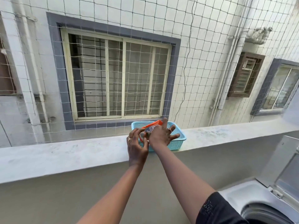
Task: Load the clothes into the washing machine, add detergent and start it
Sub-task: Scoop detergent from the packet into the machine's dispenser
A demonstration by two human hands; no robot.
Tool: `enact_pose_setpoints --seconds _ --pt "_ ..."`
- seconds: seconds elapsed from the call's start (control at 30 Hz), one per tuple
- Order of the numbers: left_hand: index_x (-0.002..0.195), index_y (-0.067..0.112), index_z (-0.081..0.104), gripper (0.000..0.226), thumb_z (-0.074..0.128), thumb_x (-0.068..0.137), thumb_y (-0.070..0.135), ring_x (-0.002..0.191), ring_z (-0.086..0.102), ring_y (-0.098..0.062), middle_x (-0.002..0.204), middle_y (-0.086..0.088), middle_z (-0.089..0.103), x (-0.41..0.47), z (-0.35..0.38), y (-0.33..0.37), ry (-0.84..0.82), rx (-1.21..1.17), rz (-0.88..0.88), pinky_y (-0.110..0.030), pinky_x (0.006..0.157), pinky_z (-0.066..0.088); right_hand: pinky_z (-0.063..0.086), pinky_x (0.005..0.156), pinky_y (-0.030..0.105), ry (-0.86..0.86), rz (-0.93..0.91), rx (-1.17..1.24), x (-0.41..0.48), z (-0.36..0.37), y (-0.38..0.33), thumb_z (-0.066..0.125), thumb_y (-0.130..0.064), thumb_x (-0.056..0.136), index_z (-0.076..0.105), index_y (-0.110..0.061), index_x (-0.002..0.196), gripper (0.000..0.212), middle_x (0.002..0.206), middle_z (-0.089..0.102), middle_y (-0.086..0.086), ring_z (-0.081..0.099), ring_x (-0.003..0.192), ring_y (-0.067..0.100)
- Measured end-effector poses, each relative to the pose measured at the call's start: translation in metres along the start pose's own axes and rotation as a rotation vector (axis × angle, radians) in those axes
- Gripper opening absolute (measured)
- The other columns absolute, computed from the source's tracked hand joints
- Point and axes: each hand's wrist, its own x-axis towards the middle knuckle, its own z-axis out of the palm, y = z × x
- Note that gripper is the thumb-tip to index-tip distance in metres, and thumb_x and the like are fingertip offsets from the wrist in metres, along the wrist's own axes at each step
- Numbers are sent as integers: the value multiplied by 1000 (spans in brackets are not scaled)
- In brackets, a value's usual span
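Not much of the grey top-loading washing machine (242,196) could be made out. It was cut off by the bottom right corner, so only a slice of the top panel and a curve of the drum opening were shown. Its clear lid (284,167) was seen standing raised and was chopped by the right edge.

The orange detergent packet (154,126) was mostly covered by both hands, and the print on it was too blurred to be read. It was held up just over the light blue perforated plastic basket (176,143), which was sat on the grey concrete parapet ledge (64,152), well apart from the machine. The basket's near left corner was hidden behind the hands, and whatever was in it couldn't be seen.

The left hand (137,146) was closed in narrow, with the packet's lower left edge pinched between thumb and curled fingers (137,131). A ring (130,139) was worn on that hand.

The right hand (160,136) was turned back-to-camera, its fingers (174,136) fanned wide and straight, the top one laid along the packet's upper corner. Its thumb was hidden behind the hand, so whether the packet was actually gripped from that side can't be told. A dark sleeve (215,210) was seen on that arm.
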Motion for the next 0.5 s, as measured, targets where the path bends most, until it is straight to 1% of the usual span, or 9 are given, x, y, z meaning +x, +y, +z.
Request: enact_pose_setpoints --seconds 0.07,0.13,0.2,0.27,0.3,0.33,0.4,0.47,0.5 --pt "106 0 63 32 63 76 -9 112 56 -35 114 -18 61 0 0 0 -5 2 -8 -39 97 43 0 109 65 -14 30 46 0 1 -3 67 -26 82 59 -7 117 41 151 16 -4 7 142 40" --pt "108 0 62 33 63 76 -9 113 56 -34 115 -18 61 -1 -1 0 -8 4 -10 -39 97 43 4 109 64 -29 73 104 0 1 -6 70 -26 80 59 -6 116 42 148 19 -5 11 141 39" --pt "109 0 61 35 64 75 -9 112 56 -34 115 -18 60 0 -2 0 -12 7 -10 -38 97 42 2 110 63 -45 120 173 2 2 -8 73 -25 79 57 -5 117 47 146 19 -7 11 141 39" --pt "110 -1 61 36 65 75 -9 111 57 -35 114 -19 60 0 -2 -1 -18 11 -6 -41 96 43 7 112 59 -40 153 229 2 2 -10 73 -23 80 58 -2 114 43 146 18 -9 13 140 39" --pt "110 -2 60 36 65 74 -8 111 56 -36 114 -20 60 0 -3 0 -20 12 -1 -43 96 44 15 110 54 -28 167 251 1 1 -10 71 -20 81 60 -1 110 36 146 18 -9 17 138 37" --pt "110 -3 60 36 65 75 -8 111 56 -37 114 -21 60 0 -3 0 -21 14 5 -44 96 45 24 104 47 -9 179 270 1 0 -10 69 -18 83 61 -2 105 29 146 19 -9 22 134 35" --pt "109 -3 60 35 65 75 -8 110 56 -37 113 -21 60 0 -3 2 -21 23 13 -46 96 44 27 90 38 22 191 311 -1 -3 -10 65 -15 85 64 -4 96 15 146 20 -8 28 126 31" --pt "108 -3 61 34 65 75 -9 109 57 -36 112 -21 61 0 -3 3 -14 30 18 -43 96 42 29 88 37 38 210 374 0 -6 -7 56 -9 88 63 -6 95 10 146 21 -7 28 125 30" --pt "108 -3 61 34 65 75 -9 109 57 -36 113 -21 61 -1 -3 4 -13 29 13 -42 97 41 31 88 36 36 230 414 -2 -9 -6 51 -6 90 60 -7 98 13 146 21 -6 29 127 31"
